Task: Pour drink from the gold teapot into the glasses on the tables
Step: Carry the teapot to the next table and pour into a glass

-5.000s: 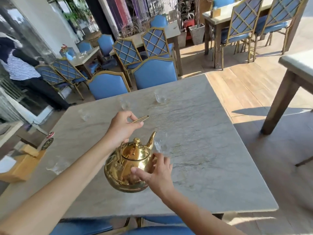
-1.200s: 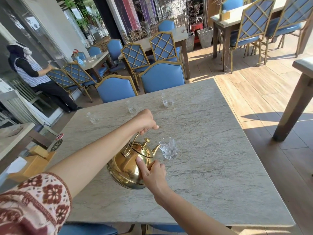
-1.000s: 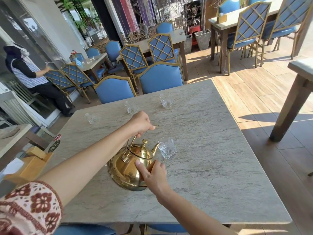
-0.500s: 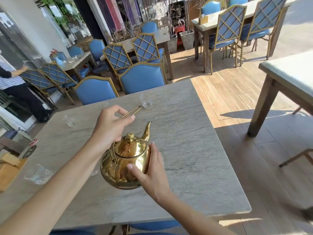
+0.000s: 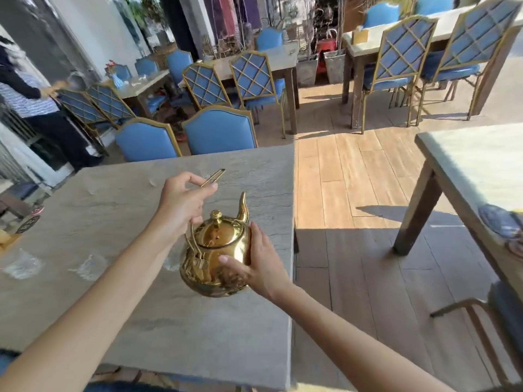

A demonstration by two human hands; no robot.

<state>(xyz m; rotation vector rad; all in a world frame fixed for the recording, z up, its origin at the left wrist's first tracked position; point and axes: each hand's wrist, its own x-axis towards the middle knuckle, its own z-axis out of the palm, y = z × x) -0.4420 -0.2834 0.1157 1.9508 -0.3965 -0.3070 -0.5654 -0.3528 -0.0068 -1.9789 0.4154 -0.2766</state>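
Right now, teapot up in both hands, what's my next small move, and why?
Probably swing the gold teapot left to the near glass. The left hand grips the handle, the right hand steadies the body, and the spout points up, over no glass. Whether it is full is too blurred to tell.

No legible txt; round black sign (image 5: 27, 223) too blurred.

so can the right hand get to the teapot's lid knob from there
Probably yes. The right hand rests on the side of the gold teapot, close to the lid knob, which is uncovered; the left hand holds the handle up and away.
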